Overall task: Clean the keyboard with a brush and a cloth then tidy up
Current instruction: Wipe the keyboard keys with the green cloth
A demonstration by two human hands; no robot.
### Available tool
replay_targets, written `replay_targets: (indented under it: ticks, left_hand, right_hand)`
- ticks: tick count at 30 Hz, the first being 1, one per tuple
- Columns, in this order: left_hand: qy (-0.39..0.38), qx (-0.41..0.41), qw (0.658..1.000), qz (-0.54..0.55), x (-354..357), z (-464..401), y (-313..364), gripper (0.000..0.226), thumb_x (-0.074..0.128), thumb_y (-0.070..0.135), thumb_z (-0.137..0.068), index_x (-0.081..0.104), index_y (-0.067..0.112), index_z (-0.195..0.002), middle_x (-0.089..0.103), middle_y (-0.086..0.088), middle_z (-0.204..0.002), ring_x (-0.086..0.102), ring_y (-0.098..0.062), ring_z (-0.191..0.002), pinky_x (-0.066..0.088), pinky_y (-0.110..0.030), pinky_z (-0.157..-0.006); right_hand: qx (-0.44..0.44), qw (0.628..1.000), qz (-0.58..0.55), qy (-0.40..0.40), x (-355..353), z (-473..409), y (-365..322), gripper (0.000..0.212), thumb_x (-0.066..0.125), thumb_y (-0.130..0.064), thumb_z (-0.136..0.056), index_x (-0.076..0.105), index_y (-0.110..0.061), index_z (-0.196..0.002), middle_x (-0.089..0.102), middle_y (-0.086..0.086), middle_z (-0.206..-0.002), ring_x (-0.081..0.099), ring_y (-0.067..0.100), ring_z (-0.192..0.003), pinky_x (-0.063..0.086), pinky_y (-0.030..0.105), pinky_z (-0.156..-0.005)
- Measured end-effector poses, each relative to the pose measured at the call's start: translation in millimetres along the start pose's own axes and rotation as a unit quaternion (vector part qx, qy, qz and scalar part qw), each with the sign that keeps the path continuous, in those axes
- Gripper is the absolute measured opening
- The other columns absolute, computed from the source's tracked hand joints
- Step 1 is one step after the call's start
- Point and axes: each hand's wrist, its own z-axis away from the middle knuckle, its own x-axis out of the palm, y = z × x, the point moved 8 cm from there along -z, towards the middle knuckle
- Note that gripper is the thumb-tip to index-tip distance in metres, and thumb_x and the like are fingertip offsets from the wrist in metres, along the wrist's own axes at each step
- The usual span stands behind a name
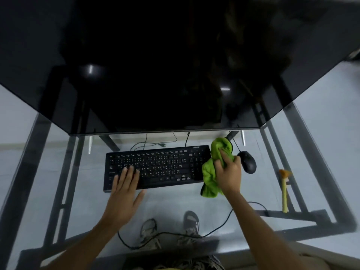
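A black keyboard (155, 166) lies flat on a glass desk (171, 207). My left hand (124, 190) rests flat on the keyboard's lower left part, fingers spread over the keys. My right hand (228, 173) grips a bunched green cloth (211, 172) at the keyboard's right end, over the number pad. A brush (284, 190) with a yellow handle and orange bristles lies alone on the glass far to the right, bristles pointing away from me.
A black mouse (248, 161) sits just right of the cloth, its cable running back. A large dark monitor (155, 65) looms over the rear of the desk. Through the glass I see the metal frame (303, 137), floor cables (175, 234) and my sandalled feet (171, 228).
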Motion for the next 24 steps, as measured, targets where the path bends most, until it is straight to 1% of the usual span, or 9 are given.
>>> replay_targets:
  ticks: [3, 6, 9, 12, 14, 16, 18, 21, 24]
  left_hand:
    - [-0.008, -0.009, 0.98, 0.198, -24, -38, 78, 0.072, 0.021, 0.064, -0.094, 0.033, 0.017, -0.147, 0.027, 0.0, -0.156, 0.018, -0.018, -0.146, 0.012, -0.031, -0.119]
    - [-0.049, -0.022, 0.93, 0.365, -46, -73, 162, 0.079, 0.034, 0.077, -0.082, 0.039, 0.028, -0.144, 0.047, 0.006, -0.143, 0.045, -0.012, -0.13, 0.037, -0.033, -0.109]
    - [-0.107, -0.051, 0.871, 0.476, -58, -89, 221, 0.083, 0.057, 0.077, -0.066, 0.046, 0.033, -0.136, 0.061, 0.014, -0.122, 0.059, -0.006, -0.11, 0.049, -0.031, -0.096]
    - [-0.041, -0.045, 0.857, 0.512, -77, -103, 243, 0.044, 0.073, 0.05, -0.075, 0.063, 0.028, -0.111, 0.073, 0.008, -0.099, 0.068, -0.009, -0.093, 0.055, -0.035, -0.085]
    - [-0.012, -0.055, 0.84, 0.54, -88, -114, 245, 0.027, 0.07, 0.034, -0.085, 0.061, 0.026, -0.109, 0.071, 0.003, -0.1, 0.068, -0.016, -0.093, 0.056, -0.036, -0.083]
    - [-0.025, -0.058, 0.828, 0.557, -99, -123, 252, 0.026, 0.065, 0.037, -0.088, 0.057, 0.026, -0.11, 0.067, 0.001, -0.104, 0.066, -0.018, -0.096, 0.055, -0.036, -0.084]
    - [-0.069, -0.027, 0.822, 0.565, -110, -130, 275, 0.025, 0.06, 0.04, -0.09, 0.061, 0.021, -0.108, 0.069, 0.001, -0.1, 0.066, -0.017, -0.095, 0.054, -0.031, -0.081]
    - [-0.144, 0.012, 0.778, 0.611, -121, -135, 321, 0.028, 0.058, 0.039, -0.088, 0.067, 0.016, -0.1, 0.072, 0.004, -0.091, 0.068, -0.012, -0.09, 0.055, -0.025, -0.077]
    - [-0.185, -0.001, 0.731, 0.656, -126, -143, 358, 0.035, 0.055, 0.039, -0.089, 0.067, 0.009, -0.103, 0.073, -0.002, -0.094, 0.07, -0.014, -0.09, 0.056, -0.026, -0.078]
  right_hand:
    - [0.032, 0.995, -0.094, 0.008, -19, 9, -11, 0.042, 0.057, -0.024, -0.093, 0.056, -0.018, -0.135, 0.041, 0.005, -0.106, 0.054, 0.023, -0.088, 0.044, 0.03, -0.085]
    - [0.029, 0.988, -0.149, -0.001, -37, 12, -24, 0.042, 0.055, -0.028, -0.096, 0.053, -0.021, -0.137, 0.043, 0.005, -0.107, 0.054, 0.021, -0.094, 0.043, 0.031, -0.09]
    - [-0.017, 0.976, -0.214, -0.035, -54, 14, -37, 0.039, 0.046, -0.034, -0.1, 0.05, -0.03, -0.138, 0.046, -0.001, -0.111, 0.055, 0.006, -0.1, 0.041, 0.024, -0.092]
    - [-0.035, 0.948, -0.305, -0.081, -79, 12, -35, 0.042, 0.037, -0.041, -0.101, 0.042, -0.036, -0.142, 0.054, -0.011, -0.127, 0.052, -0.004, -0.116, 0.045, 0.026, -0.097]
    - [-0.02, 0.957, -0.276, -0.084, -102, 3, -19, 0.048, 0.043, -0.04, -0.1, 0.034, -0.036, -0.147, 0.066, -0.005, -0.115, 0.062, 0.002, -0.103, 0.055, 0.032, -0.085]
    - [0.002, 0.979, -0.193, -0.064, -129, -12, 6, 0.065, 0.057, -0.05, -0.09, 0.031, -0.035, -0.147, 0.068, 0.004, -0.104, 0.065, 0.012, -0.093, 0.056, 0.039, -0.077]
    - [0.025, 0.977, -0.2, -0.065, -150, -26, 25, 0.086, 0.066, -0.065, -0.076, 0.029, -0.036, -0.148, 0.055, -0.001, -0.124, 0.055, 0.014, -0.114, 0.046, 0.031, -0.088]
    - [0.012, 0.942, -0.317, -0.11, -173, -43, 23, 0.091, 0.067, -0.053, -0.073, 0.018, -0.044, -0.149, 0.035, -0.015, -0.142, 0.037, 0.003, -0.13, 0.037, 0.024, -0.095]
    - [0.011, 0.899, -0.403, -0.173, -186, -59, 20, 0.098, 0.073, -0.052, -0.072, 0.015, -0.043, -0.15, 0.038, -0.016, -0.144, 0.049, 0.005, -0.126, 0.049, 0.021, -0.088]
